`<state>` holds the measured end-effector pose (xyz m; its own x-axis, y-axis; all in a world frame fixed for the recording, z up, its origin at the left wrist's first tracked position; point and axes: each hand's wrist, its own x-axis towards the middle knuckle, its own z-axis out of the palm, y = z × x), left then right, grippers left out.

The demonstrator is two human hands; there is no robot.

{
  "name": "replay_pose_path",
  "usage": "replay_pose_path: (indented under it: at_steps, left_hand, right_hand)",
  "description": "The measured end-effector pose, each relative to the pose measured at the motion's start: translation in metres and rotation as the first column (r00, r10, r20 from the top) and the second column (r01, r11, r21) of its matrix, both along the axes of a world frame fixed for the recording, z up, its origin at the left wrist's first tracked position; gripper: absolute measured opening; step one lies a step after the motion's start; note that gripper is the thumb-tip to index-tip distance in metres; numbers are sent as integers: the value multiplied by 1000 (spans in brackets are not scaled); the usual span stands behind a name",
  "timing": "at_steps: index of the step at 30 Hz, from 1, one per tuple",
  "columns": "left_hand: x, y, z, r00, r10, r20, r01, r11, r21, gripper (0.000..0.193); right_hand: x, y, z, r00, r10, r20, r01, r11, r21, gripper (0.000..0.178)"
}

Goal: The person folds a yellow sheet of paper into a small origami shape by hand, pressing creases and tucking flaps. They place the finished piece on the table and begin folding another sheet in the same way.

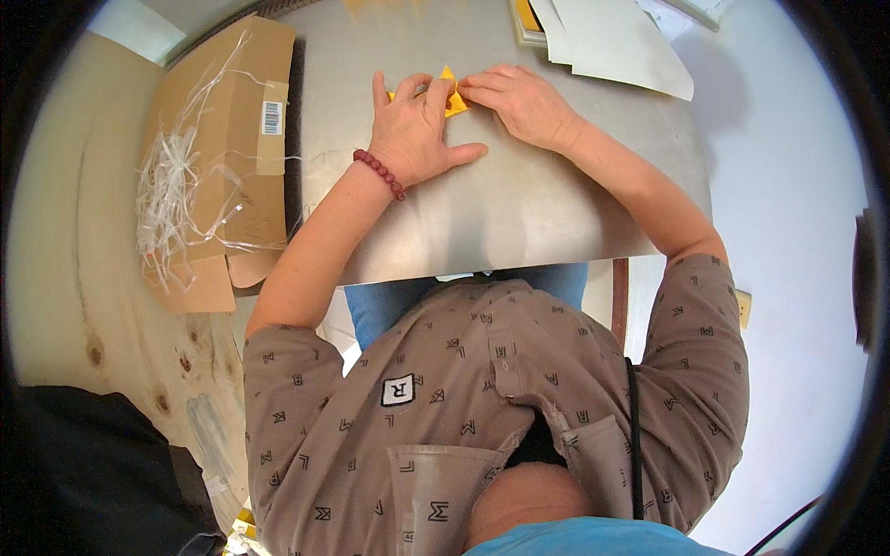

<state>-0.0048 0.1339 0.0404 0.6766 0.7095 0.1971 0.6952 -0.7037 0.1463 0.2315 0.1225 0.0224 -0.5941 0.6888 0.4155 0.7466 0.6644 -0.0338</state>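
A small folded yellow piece [455, 105], which looks like paper, lies on the metal tabletop with a pointed corner toward the far side. Over it rests my left hand [414, 130], fingers spread and some fingertips pressing on it; the thumb points right. Part of the piece is covered by these fingers. From the right, my right hand [528, 104] reaches in with its fingers closed together, the tips at the piece's right edge. The right thumb is hidden.
The metal table [482, 213] fills the space before me. At its left stands a cardboard box [264, 56] with a tangle of clear plastic strips [171, 195] over it. White sheets [616, 51] lie at the far right, partly on a yellow-filled tray [528, 23]. A white wall bounds the right.
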Motion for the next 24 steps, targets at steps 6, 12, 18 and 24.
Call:
replay_pose_path:
  at_steps: [6,12,18,24]
  left_hand:
    - [0,1,2,1000,-4,11,4,1000,-29,93]
    - [0,-1,2,1000,0,-4,0,999,-39,93]
    - [0,-1,5,998,-8,-57,4,998,-56,93]
    - [0,0,2,999,-18,-46,16,998,-56,93]
  right_hand:
    - [-2,2,-2,999,-6,-40,6,1000,3,35]
    - [-1,-2,-3,999,-6,-37,5,1000,-27,32]
    - [3,-11,2,1000,18,-15,-19,998,-61,29]
    - [6,-17,4,998,46,-40,-49,997,-58,28]
